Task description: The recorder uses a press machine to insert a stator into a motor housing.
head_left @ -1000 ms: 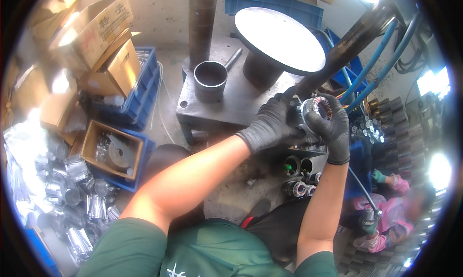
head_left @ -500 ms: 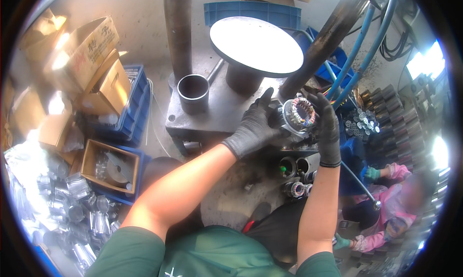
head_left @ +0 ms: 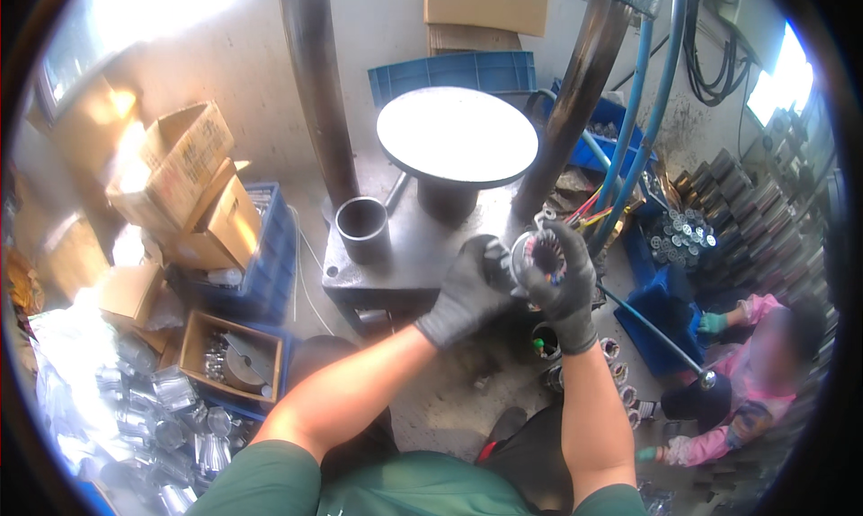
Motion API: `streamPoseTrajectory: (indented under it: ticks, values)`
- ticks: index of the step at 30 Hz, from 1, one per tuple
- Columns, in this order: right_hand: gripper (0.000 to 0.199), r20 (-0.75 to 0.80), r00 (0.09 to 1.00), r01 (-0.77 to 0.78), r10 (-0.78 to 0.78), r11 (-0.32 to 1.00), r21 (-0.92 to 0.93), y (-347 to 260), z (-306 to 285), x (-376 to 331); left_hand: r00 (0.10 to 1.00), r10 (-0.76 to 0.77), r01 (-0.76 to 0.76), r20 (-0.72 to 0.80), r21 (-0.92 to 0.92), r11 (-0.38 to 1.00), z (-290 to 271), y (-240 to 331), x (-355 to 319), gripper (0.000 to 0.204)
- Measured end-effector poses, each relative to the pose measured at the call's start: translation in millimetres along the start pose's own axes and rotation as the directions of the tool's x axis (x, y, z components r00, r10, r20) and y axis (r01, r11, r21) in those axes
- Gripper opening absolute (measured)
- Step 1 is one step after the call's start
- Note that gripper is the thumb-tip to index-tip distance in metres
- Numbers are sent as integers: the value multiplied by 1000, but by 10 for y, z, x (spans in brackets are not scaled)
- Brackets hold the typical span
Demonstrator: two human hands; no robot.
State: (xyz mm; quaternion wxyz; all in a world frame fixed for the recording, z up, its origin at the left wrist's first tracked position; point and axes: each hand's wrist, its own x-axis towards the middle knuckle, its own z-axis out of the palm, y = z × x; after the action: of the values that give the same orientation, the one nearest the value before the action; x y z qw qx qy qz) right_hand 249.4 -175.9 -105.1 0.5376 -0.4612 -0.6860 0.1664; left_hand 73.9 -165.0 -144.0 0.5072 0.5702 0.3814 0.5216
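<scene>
Wearer's kit, head view. Left glove (head_left: 463, 291): charcoal, full-fingered, close-fitting, ending in a snug cuff (head_left: 438, 329) at the wrist. Right glove (head_left: 568, 291): same charcoal, same cut. Both forearms bare above the gloves. Shirt (head_left: 422, 495): dark green, soft folds across the front; sliver of a white marking (head_left: 334, 512) at the lower edge, cut off. Sleeves (head_left: 270, 480) short, plain, same green. Trousers (head_left: 532, 446): black. Shoe (head_left: 510, 421): dark, details blurred; small red patch (head_left: 486, 450) beside it.
</scene>
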Motion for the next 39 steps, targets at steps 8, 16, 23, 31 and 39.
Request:
streamPoseTrajectory:
  ticks: [8,16,23,31,39]
  values:
    - [81,-278,886,451,-371,829,330,-299,-411,-178,797,594,-570,-112,188,800,-169,476,-156,110]
    - [47,-210,972,48,108,780,624,66,-235,-283,834,466,-432,-294,177,884,-555,1472,1183,88]
    - [45,-130,979,183,-158,962,204,-192,-236,-246,916,231,-185,-329,165,969,-900,1470,1772,80]
    - [43,-5,974,227,-227,973,-42,-119,-259,-227,910,256,-157,-327,301,941,-995,1361,1687,101]
    - [45,110,992,49,-59,995,91,-283,-325,-261,839,270,54,-472,567,822,-1724,141,328,115]
